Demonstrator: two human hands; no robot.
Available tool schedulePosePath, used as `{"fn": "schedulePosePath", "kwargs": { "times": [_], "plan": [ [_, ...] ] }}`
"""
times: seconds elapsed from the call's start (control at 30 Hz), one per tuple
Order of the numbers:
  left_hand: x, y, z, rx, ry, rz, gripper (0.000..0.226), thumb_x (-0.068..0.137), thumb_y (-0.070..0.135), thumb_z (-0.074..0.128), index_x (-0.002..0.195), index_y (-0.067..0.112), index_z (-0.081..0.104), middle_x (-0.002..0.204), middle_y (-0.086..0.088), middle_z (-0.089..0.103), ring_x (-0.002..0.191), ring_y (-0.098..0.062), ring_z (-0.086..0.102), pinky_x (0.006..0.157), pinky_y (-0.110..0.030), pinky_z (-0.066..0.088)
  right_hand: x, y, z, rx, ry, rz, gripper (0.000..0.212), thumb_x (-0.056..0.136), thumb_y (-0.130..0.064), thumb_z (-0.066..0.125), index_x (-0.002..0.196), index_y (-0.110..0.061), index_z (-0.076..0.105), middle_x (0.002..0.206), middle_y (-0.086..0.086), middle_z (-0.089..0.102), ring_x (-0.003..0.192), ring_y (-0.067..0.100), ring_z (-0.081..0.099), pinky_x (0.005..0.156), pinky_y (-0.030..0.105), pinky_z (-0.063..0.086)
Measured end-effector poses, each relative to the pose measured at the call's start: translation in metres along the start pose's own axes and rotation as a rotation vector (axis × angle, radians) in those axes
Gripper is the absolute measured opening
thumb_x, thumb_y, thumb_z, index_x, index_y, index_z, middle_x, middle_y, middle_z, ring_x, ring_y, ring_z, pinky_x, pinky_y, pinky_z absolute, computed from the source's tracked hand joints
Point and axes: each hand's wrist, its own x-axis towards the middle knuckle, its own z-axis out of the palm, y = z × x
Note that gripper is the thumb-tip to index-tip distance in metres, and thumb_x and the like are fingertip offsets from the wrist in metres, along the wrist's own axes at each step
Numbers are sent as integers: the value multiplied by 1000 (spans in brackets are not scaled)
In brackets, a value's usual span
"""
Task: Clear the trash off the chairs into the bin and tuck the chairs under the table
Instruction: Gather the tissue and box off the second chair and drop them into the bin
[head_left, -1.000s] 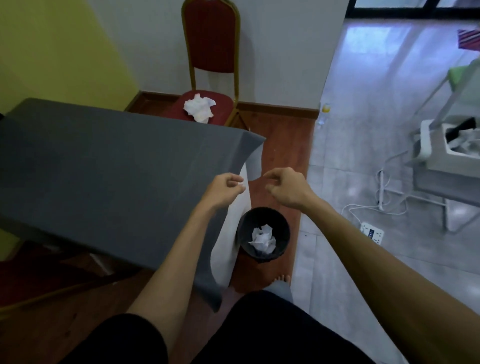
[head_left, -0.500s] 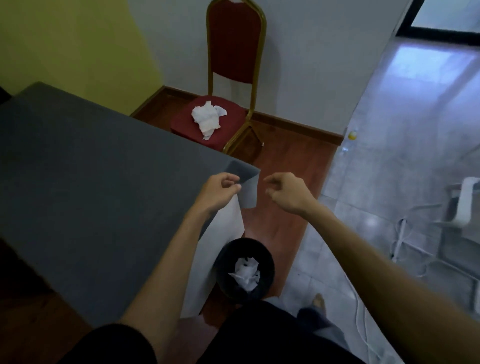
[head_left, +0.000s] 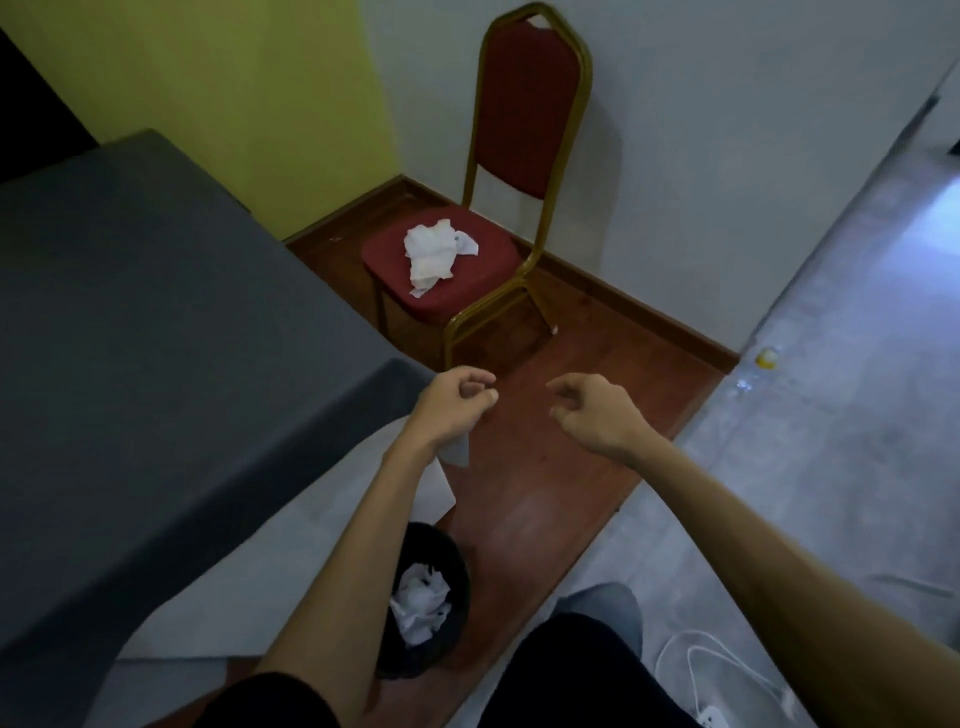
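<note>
Both hands are out in front, above the wooden floor (head_left: 524, 499) near the corner of the worktop (head_left: 156, 364); the left hand (head_left: 451, 410) has its fingers (head_left: 480, 387) curled in loosely, thumb meeting fingertips, and I cannot tell if it pinches anything, though a grey flap of the cloth (head_left: 460, 454) hangs just under it at the worktop corner; the right hand (head_left: 597, 415) is empty, fingers half curled and apart, gripping nothing; the two hands are near each other but not touching; a red chair (head_left: 524, 98) with a gold frame stands against the white wall past the worktop corner, not tucked in, well ahead of the hands; crumpled white paper (head_left: 434, 252) lies on its seat; a black bin (head_left: 447, 582) sits on the floor beside the worktop's draped edge, below the left forearm, with crumpled white trash (head_left: 418, 605) already inside; grey tiled floor (head_left: 831, 415) runs along the right; a white cable (head_left: 696, 670) lies on it at the lower right; a small yellow thing (head_left: 767, 357) sits by the skirting, too small to tell what.
</note>
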Motion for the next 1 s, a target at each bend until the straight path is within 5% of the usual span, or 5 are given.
{"fn": "schedulePosePath", "kwargs": {
  "times": [0.2,0.4,1.0],
  "plan": [
    [58,26,25,-4,94,-20,30,93,31,64,123,24,67,123,-1,66,112,-16,62,91,-30,51,70,27,-46,-1,-29,-82,45,95,-17,63,141,-16,61,141,5,64,131,23,60,107,29,43],
    [117,48,42,-27,185,-87,29,93,32,65,121,26,68,118,1,67,106,-14,64,84,-26,51,141,40,-86,-51,-125,-143,46,95,-15,63,141,-15,62,143,5,63,133,22,58,108,27,41],
    [300,119,22,33,285,-322,31,95,27,63,125,22,65,128,-4,64,118,-19,61,97,-32,51,400,29,-167,-3,-332,-194,42,94,-18,66,137,-19,67,131,0,71,124,20,65,107,29,46]
  ]
}}
